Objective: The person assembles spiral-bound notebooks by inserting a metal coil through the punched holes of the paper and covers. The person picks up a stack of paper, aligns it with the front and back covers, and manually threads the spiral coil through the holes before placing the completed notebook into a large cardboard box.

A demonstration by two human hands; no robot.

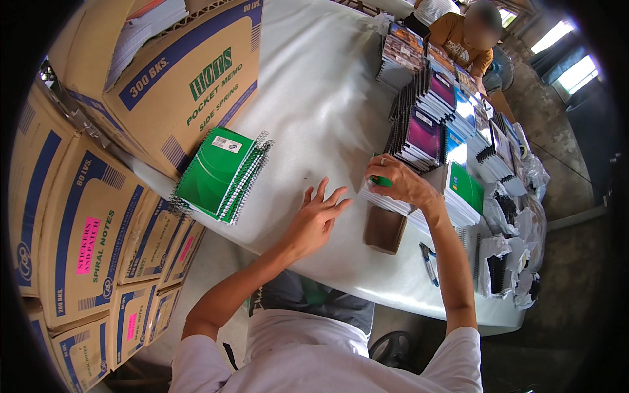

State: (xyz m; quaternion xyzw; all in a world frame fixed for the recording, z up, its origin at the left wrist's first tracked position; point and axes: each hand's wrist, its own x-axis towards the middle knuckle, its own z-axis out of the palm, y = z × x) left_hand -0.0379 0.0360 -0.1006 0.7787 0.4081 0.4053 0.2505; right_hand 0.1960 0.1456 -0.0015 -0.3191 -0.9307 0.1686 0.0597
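Note:
My left hand [318,219] hovers over the white-covered table with fingers spread, holding nothing. My right hand [403,183] is bent over a stack of white pages [388,200], its fingers curled at a small green patch [380,181]. Most of what lies under those fingers is hidden, so I cannot tell if it is a cover or a separate thing. Left of my hands is a pile of green spiral notebooks [216,170], some coils facing right. Close by my right hand lie a brown block-like object [383,230] and more green-covered notebooks [465,188].
A large open carton [190,85] stands on the left of the table [295,98], with more cartons [92,229] stacked beside it. Rows of notebooks [429,134] line the right side. Pens [429,263] lie near the front edge. Another person [458,42] sits at the far right.

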